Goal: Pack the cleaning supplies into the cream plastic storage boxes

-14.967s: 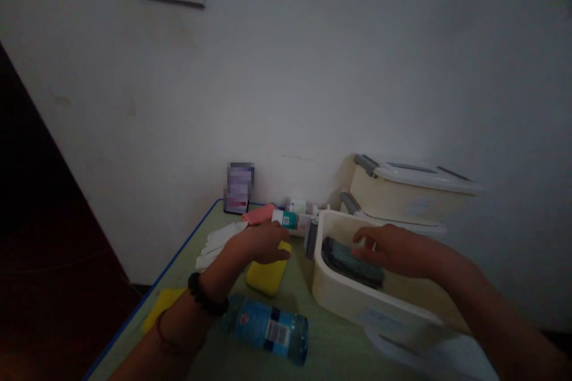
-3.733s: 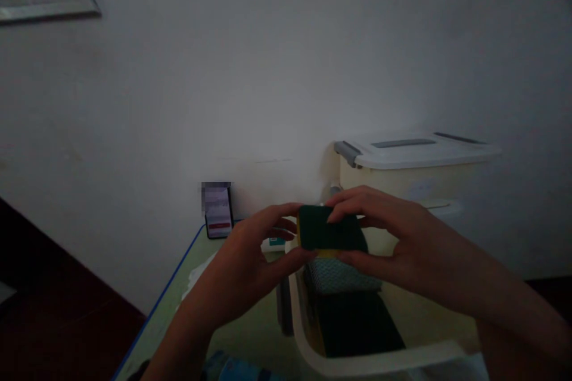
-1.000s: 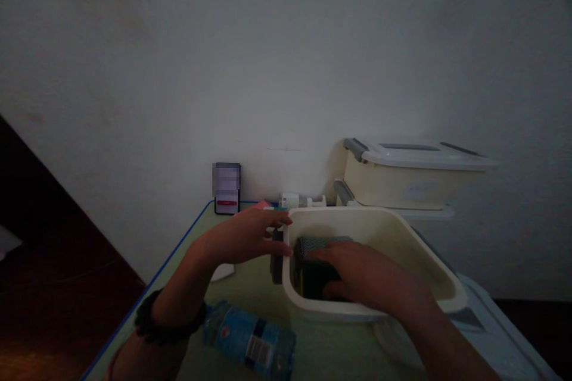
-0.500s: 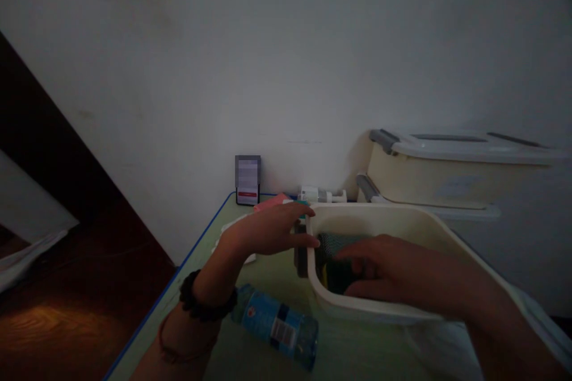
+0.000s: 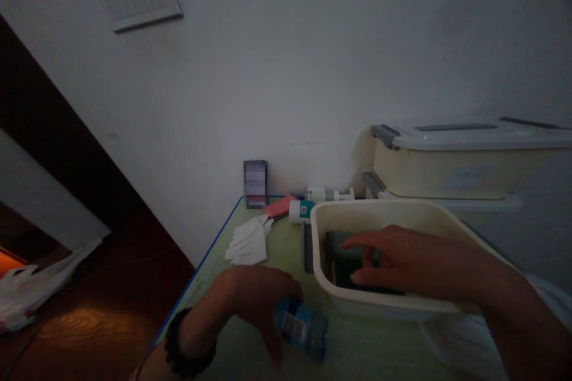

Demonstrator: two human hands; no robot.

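Observation:
My left hand (image 5: 257, 294) is over a clear blue-labelled plastic bottle (image 5: 304, 330) lying on its side. Its thumb and fingers are apart on either side of the bottle's near-left end, which they hide; no firm grip shows. My right hand (image 5: 393, 256) reaches over a cream plastic bin (image 5: 379, 209), index finger and thumb apart and the other fingers curled. Beneath it in the bin sit a dark item with a yellow edge (image 5: 346, 274) and a grey mesh-textured item (image 5: 344, 241), both partly covered by the hand.
White gloves (image 5: 250, 241), a pink cloth (image 5: 280, 206), a white-and-teal bottle (image 5: 300, 212) and a pump bottle (image 5: 328, 194) lie on the green table (image 5: 286, 250). A phone (image 5: 255, 184) leans on the wall. Lidded cream boxes (image 5: 438, 169) stand behind the bin.
My left hand has left the bin's rim and come down toward me onto the bottle. My right hand stays over the bin, its index finger lifted and straighter. The view has tilted slightly.

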